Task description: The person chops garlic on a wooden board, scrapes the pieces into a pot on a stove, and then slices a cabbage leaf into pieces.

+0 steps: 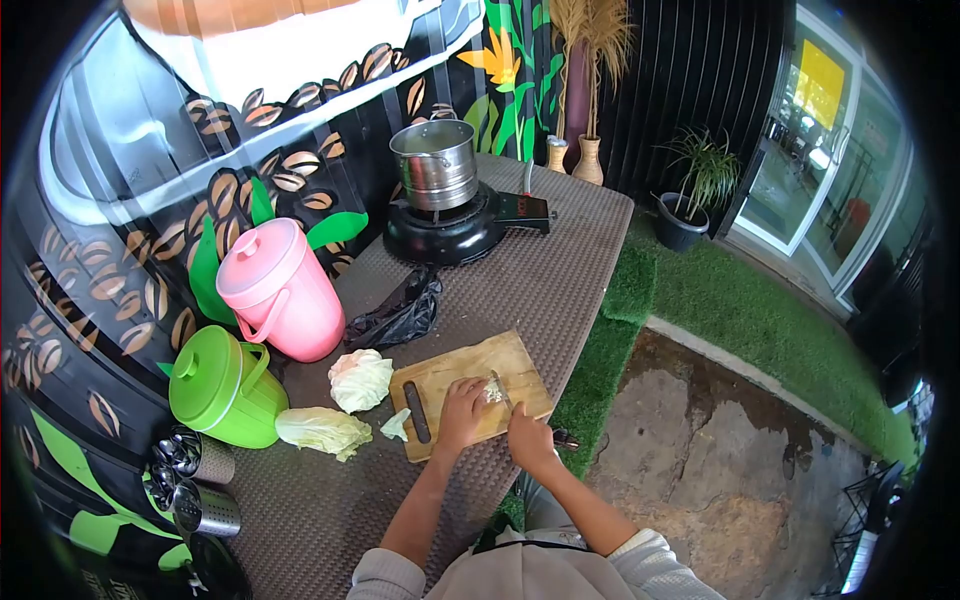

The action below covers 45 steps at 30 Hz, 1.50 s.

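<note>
My right hand (530, 440) grips a knife (501, 390), its blade pointing away from me over a wooden cutting board (470, 360). Close to the blade lies a small heap of pale chopped pieces (493, 392), too small to name. My left hand (463, 408) rests on the board just left of that heap, fingers bent together at its edge; what they hold is hidden. A dark slot (417, 411) marks the board's left end. Beside it are a small cabbage leaf piece (395, 425), a pale cabbage chunk (361, 380) and a longer cabbage piece (324, 431).
A steel pot (434, 165) stands on a black portable stove (445, 235) at the table's far end. A black plastic bag (400, 312), pink jug (280, 290), green jug (228, 388) and metal utensil holders (207, 508) line the wall side. The table's right edge (585, 345) is near the board.
</note>
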{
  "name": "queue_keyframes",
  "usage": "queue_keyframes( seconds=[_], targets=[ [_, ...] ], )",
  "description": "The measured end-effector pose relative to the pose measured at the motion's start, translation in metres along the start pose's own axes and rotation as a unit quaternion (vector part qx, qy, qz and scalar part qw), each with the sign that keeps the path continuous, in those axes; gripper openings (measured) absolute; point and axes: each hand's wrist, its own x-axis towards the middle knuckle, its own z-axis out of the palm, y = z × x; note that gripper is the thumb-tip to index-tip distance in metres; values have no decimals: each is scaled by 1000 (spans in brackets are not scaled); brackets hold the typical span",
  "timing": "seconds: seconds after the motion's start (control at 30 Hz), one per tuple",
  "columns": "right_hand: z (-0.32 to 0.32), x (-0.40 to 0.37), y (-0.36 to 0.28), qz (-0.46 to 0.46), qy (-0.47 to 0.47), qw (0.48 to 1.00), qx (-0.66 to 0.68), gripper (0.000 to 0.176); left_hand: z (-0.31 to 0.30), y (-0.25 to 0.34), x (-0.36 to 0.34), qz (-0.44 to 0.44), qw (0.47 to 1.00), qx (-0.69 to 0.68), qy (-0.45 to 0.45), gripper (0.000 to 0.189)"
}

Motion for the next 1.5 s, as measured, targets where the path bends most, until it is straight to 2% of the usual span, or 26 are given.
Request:
queue_keyframes(
  seconds=[0.1, 0.23, 0.3, 0.37, 0.47, 0.53, 0.57, 0.63, 0.67, 0.7, 0.8, 0.83, 0.9, 0.93, 1.03, 1.17, 1.27, 1.37, 1.4, 1.5],
  targets=[
    [28, -6, -5, 18, 55, 998, -16, 28, -2, 1, 2, -1, 1000, -12, 11, 26],
    [6, 17, 2, 3, 14, 1000, 26, 24, 0, 2, 2, -11, 1000, -14, 24, 24],
    [-10, 27, 6, -52, 12, 999, 13, 23, 2, 0, 2, -1, 1000, -8, 25, 24],
    [-10, 28, 5, -58, -2, 998, 6, 23, 3, -2, 1, 8, 1000, -1, 29, 24],
    [7, 11, -7, -32, 26, 999, -6, 22, 0, 2, 2, 4, 1000, 19, 18, 24],
    [22, 6, -14, 39, 26, 999, -12, 21, 1, -1, 1, 10, 1000, 6, 26, 25],
    [26, 14, -11, 39, 26, 999, -12, 21, 2, -3, 3, 11, 1000, 6, 27, 25],
    [17, 27, -7, -37, 108, 993, -8, 19, 4, -5, 0, 5, 1000, 10, 19, 26],
    [3, 35, -4, -30, 23, 999, 25, 21, 4, -4, -3, 4, 1000, 10, 17, 26],
    [-11, 40, -3, -31, 24, 999, 26, 21, 4, -2, -2, 16, 999, 29, 29, 26],
    [-25, 45, -2, -45, -52, 998, -1, 26, 1, -1, 0, 32, 997, 52, 47, 27],
    [-20, 39, -4, -46, -53, 998, -2, 26, 1, 0, 0, 35, 997, 53, 50, 27],
    [-4, 18, -15, -20, 6, 1000, -23, 26, 2, 0, 0, 19, 998, 44, 44, 27],
    [4, 10, -21, 29, 2, 999, 23, 24, 2, 1, -1, 2, 999, 35, 38, 27],
    [9, 5, -21, 44, 17, 999, 16, 22, -1, 2, -2, 2, 998, 39, 56, 27],
    [-11, 32, -14, -10, 22, 999, 22, 22, 5, 2, -1, -22, 995, 66, 71, 30],
    [-28, 37, -10, -41, -47, 998, 11, 24, 8, 0, -4, -33, 995, 46, 81, 26],
    [-2, 18, -10, -48, -4, 999, -12, 24, 6, 0, -2, 4, 994, 50, 95, 21],
    [3, 10, -17, 20, 3, 1000, 18, 25, 5, -2, -3, 25, 994, 58, 92, 18],
    [18, 4, -21, 49, -11, 999, 7, 28, 3, 1, 0, 39, 993, 64, 93, 14]
  ],
)
